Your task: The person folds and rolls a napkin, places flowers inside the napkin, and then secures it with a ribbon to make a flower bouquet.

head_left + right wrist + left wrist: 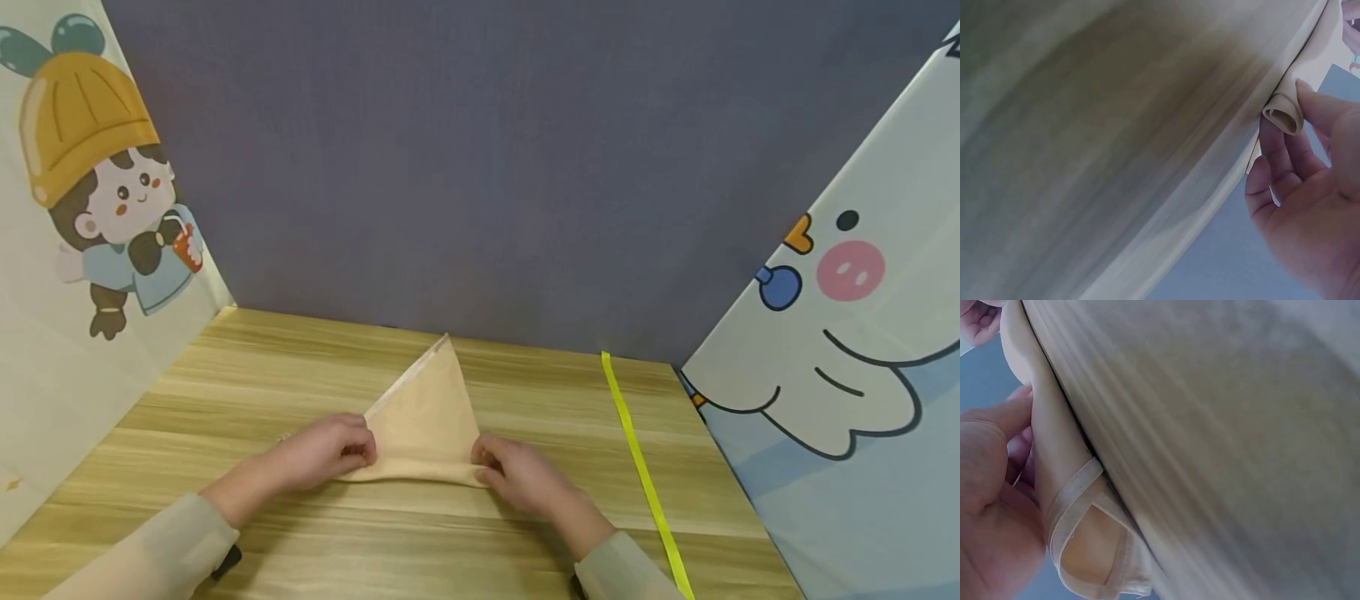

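Observation:
A peach-beige cloth [427, 417] lies on the wooden table, its far part tapering to a point near the back wall. Along its near side the fabric is turned over into a soft roll [420, 472]. My left hand [326, 450] grips the left end of this roll; in the left wrist view the thumb lies along the cloth [1063, 431], and a loose hemmed fold gapes beside it. At the other end, my right hand [525, 475] pinches the roll between thumb and fingers. A small tube-like opening shows at the rolled end [1294, 112] in the right wrist view.
A bright yellow strip [637, 450] runs front to back along the table [300, 542], right of the cloth. A grey-purple panel [480, 167] stands behind. Printed cartoon panels flank the table on the left [45, 400] and right [847, 508].

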The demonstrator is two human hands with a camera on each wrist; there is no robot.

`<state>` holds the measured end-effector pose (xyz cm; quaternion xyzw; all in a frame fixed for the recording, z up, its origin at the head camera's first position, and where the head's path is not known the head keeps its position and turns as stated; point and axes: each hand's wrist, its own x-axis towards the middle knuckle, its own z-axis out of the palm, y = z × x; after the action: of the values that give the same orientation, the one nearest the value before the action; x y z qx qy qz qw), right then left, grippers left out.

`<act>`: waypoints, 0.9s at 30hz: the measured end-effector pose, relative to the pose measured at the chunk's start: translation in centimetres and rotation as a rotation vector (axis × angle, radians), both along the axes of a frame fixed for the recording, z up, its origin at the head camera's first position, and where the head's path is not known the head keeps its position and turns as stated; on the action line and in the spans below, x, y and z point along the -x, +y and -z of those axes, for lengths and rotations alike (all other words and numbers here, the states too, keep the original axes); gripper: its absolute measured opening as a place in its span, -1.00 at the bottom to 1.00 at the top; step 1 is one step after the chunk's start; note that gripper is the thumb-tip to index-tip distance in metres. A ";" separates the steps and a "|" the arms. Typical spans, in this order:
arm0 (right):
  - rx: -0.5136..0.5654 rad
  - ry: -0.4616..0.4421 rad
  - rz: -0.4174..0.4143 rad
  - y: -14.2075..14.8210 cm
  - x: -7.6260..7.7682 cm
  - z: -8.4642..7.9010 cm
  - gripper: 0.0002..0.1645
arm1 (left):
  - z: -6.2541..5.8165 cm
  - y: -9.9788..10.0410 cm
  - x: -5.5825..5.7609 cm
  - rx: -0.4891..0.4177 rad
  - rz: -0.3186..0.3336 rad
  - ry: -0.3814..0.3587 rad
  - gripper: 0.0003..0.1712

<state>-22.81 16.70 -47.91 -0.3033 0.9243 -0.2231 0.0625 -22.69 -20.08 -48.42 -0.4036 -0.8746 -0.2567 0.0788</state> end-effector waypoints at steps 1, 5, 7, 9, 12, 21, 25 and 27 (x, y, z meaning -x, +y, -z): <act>0.008 0.003 -0.004 -0.1 0.0 -0.1 -0.93 | -0.1 -0.1 0.0 0.008 0.020 0.013 -0.76; 0.020 0.034 -0.028 -0.3 -0.1 -0.4 -0.90 | -0.9 -0.4 0.0 0.047 0.072 0.026 -0.80; 0.015 0.057 -0.035 -0.3 -0.2 -0.6 -0.88 | -1.2 -0.5 -0.1 0.062 0.097 0.026 -0.83; 0.017 0.060 -0.034 -0.4 -0.2 -0.7 -0.87 | -1.6 -0.7 -0.1 0.068 0.121 0.006 -0.89; 0.040 0.024 -0.018 -0.3 -0.1 -0.8 -0.87 | -1.9 -1.0 -0.3 0.070 0.150 -0.041 -0.86; 0.120 -0.127 0.026 0.0 0.1 -0.4 -0.91 | -2.1 -0.7 -0.2 0.109 0.101 -0.192 -0.87; 0.123 -0.111 0.032 0.2 -0.2 -0.1 -0.90 | -2.4 -0.2 -0.2 0.132 0.067 -0.251 -0.88; 0.119 -0.090 0.026 0.3 -0.4 0.0 -0.90 | -2.5 0.0 -0.3 0.139 0.063 -0.262 -0.88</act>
<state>-22.42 16.96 -47.95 -0.2841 0.9095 -0.2917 0.0832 -22.38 -20.05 -45.89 -0.3982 -0.8801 -0.2484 -0.0724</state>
